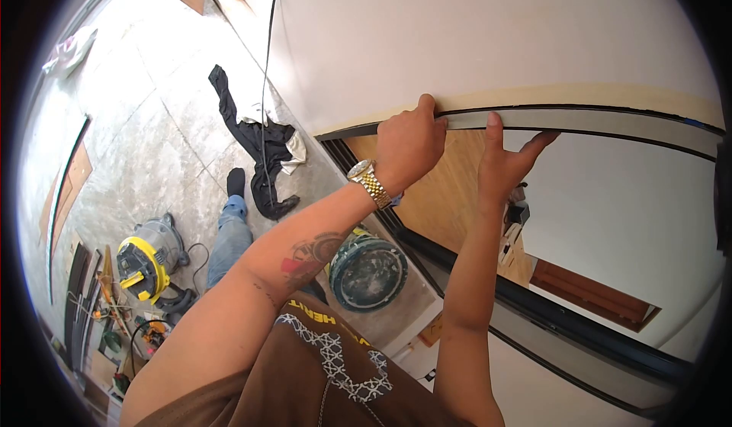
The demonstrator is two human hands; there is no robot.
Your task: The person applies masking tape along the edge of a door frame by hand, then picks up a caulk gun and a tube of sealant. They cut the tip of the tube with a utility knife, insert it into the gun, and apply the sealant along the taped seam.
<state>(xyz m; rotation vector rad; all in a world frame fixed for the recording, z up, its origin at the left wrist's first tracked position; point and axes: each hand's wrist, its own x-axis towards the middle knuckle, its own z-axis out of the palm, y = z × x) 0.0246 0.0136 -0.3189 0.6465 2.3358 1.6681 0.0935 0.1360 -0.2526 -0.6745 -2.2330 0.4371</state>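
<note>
A grey window frame (618,120) with black edges runs along the bottom of a pale wall, over an opening. My left hand (413,143), with a gold and silver watch (368,183) on its wrist, is closed at the frame's left part. One of its fingers or its thumb points up against the wall's edge, and what lies inside the grip is hidden. To the right, my right hand (507,154) has its thumb on the frame's face. Its other fingers reach to the underside, partly hidden.
A paint-smeared bucket (369,273) stands below my left arm. A yellow and black vacuum cleaner (145,263), dark clothing (259,149) and tools (152,332) lie on the dusty floor. A black cable (267,69) hangs by the wall. A black rail (564,320) crosses the lower right.
</note>
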